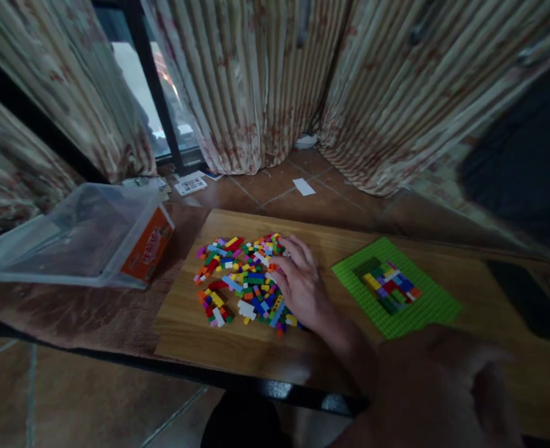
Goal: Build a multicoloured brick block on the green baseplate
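My right hand [298, 280] reaches over the right side of a loose pile of colourful toy bricks [216, 298]. Its fingers are curled, with a small orange brick [272, 267] at the tips of the thumb and forefinger. To the right lies a green baseplate [427, 314] bearing a patch of multicoloured bricks [393, 283] pressed together. Close to the camera, my left hand [443, 386] is dark and blurred, in front of the baseplate's near edge and the right forearm. What its fingers do cannot be made out.
A clear plastic box [83, 218] with an orange label [149, 246] stands left of the wooden board [188, 333]. A dark flat object [529, 295] lies on the right. Behind are curtains [237, 81] and a tiled floor with white paper [303, 186]. A dark shape fills the upper right.
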`<state>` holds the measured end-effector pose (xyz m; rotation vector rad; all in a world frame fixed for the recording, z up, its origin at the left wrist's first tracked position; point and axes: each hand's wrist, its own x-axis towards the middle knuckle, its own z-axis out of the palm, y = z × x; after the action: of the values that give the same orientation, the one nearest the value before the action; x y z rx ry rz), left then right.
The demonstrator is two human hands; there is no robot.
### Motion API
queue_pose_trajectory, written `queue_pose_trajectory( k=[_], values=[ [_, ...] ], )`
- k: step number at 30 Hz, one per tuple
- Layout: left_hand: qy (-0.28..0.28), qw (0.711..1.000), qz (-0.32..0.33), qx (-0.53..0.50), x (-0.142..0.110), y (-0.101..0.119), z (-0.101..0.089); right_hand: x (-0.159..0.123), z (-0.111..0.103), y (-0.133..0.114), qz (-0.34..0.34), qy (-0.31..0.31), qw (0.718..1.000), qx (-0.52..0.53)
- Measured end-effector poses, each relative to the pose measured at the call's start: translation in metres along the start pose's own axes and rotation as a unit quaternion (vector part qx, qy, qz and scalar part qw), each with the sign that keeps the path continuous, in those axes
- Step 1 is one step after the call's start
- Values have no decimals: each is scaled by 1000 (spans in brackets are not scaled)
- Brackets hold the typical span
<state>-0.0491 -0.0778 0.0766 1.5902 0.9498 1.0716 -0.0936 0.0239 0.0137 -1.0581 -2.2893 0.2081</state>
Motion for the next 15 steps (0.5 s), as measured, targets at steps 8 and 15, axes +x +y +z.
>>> queue_pose_trajectory(
  k=[8,15],
  values=[
    [-106,992,44,-44,-8,-2,34,-90,-73,28,274,68,945,164],
    [-55,973,-86,-208,1,-1,28,-128,-121,87,454,236,827,233]
  ],
)
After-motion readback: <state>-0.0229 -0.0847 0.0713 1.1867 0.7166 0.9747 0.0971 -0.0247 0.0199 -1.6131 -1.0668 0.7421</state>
